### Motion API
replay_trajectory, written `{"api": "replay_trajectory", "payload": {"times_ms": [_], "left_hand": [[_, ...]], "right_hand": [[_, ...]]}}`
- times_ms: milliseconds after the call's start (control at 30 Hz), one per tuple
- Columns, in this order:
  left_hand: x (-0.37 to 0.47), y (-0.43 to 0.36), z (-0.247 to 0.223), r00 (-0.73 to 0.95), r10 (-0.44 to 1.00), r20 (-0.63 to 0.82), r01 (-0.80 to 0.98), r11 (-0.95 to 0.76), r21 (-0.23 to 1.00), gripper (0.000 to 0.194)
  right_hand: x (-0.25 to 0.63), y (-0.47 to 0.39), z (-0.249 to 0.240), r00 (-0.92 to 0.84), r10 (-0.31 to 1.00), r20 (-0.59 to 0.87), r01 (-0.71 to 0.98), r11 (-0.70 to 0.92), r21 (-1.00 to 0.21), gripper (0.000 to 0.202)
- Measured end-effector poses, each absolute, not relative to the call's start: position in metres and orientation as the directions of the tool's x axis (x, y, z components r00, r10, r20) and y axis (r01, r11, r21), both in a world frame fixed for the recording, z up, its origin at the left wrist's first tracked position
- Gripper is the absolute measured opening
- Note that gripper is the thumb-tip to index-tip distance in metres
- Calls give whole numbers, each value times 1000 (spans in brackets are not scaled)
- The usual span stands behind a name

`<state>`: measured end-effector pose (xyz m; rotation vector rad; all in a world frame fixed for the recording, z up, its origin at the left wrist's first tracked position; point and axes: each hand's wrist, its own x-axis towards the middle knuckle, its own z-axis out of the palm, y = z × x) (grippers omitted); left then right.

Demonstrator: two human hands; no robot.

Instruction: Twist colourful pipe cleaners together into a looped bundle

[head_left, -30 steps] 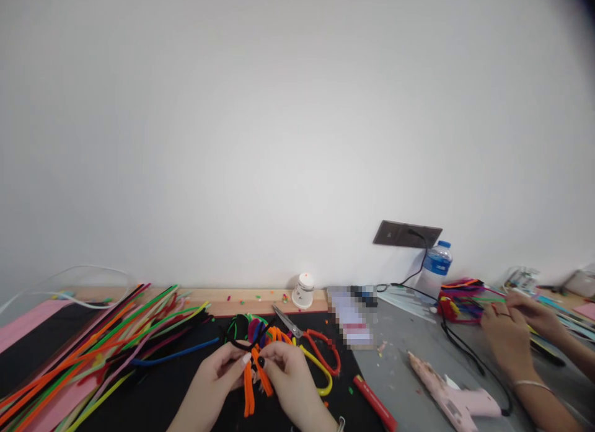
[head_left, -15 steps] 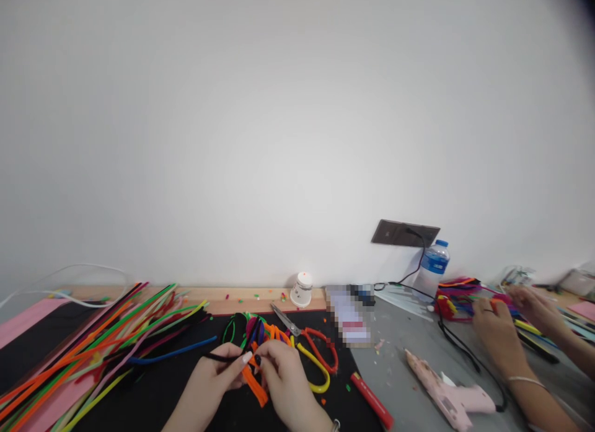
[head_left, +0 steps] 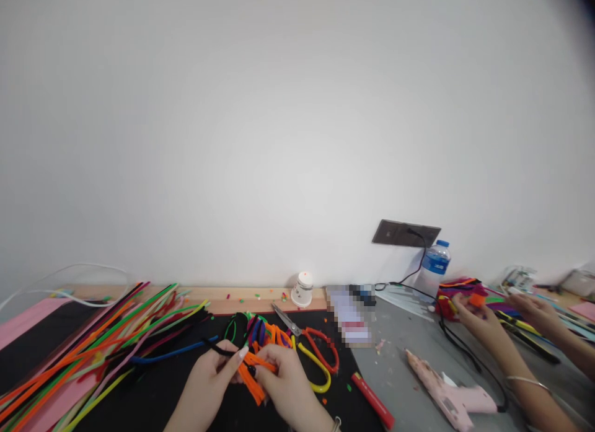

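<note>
My left hand [head_left: 209,382] pinches a bundle of orange pipe cleaners [head_left: 253,385] together with a black pipe cleaner [head_left: 217,346]. From the other side, my right hand [head_left: 287,385] has its fingers closed on the orange strands, and a small black piece shows between the hands. Just behind them lies a pile of coiled pipe cleaners [head_left: 257,333] in green, purple, blue and orange. Scissors [head_left: 292,325] with a red and a yellow handle loop rest to the right of that pile. Part of the bundle is hidden by my fingers.
Long pipe cleaners [head_left: 111,339] spread over the left side. A white paper cup [head_left: 303,289] stands by the wall. To the right are a red stick-shaped tool [head_left: 372,401], a pink glue gun [head_left: 446,388], a bottle [head_left: 434,268] and another person's hands [head_left: 483,330] with an orange piece.
My fingers have shifted on the orange bundle, and more orange strands show between my hands. The other person's hand has moved left and turned, showing the orange piece.
</note>
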<state>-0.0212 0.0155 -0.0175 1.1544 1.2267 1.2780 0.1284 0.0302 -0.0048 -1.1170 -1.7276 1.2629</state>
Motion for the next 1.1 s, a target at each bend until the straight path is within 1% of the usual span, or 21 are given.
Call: {"api": "replay_trajectory", "payload": {"times_ms": [67,133,233,300,367,467,567,633,767,867,933,1000,1100], "left_hand": [[-21,15,-19,-68,998,19,-19,-20,1000,25],[-21,15,-19,-70,997,43,-2,-43,999,24],[-21,16,-21,-106,992,61,-6,-62,998,24],[-22,17,-22,-137,989,58,-27,-63,998,24],[-24,18,-23,-152,986,61,-41,-67,997,25],[-27,20,-25,-185,981,56,-61,-68,996,27],[-31,22,-27,-253,967,-12,-161,-30,986,31],[-33,23,-27,-287,956,-55,-227,-12,974,33],[-34,23,-28,-276,959,-59,-244,-10,970,32],[-33,22,-30,-261,964,-60,-242,-6,970,32],[-33,21,-30,-266,962,-63,-241,-3,971,33],[-33,21,-28,-265,962,-69,-238,4,971,34],[-32,21,-24,-250,966,-70,-231,11,973,33]], "right_hand": [[129,31,-4,-356,933,47,239,139,-961,13],[130,32,-5,-359,933,33,214,116,-970,13],[129,33,-9,-416,907,-64,155,1,-988,4],[128,32,-11,-456,881,-130,146,-70,-987,6],[127,32,-12,-477,864,-162,151,-101,-983,6],[126,33,-12,-437,890,-131,127,-83,-988,6],[125,34,-11,-355,933,-67,75,-43,-996,13],[124,34,-10,-335,941,-42,70,-19,-997,13],[124,31,-9,-327,945,9,142,59,-988,9],[126,28,-8,-343,934,104,230,190,-955,10],[128,26,-5,-372,904,213,305,335,-891,15],[131,24,-2,-433,846,311,365,479,-798,19],[134,23,2,-549,756,355,391,608,-691,19]]}}
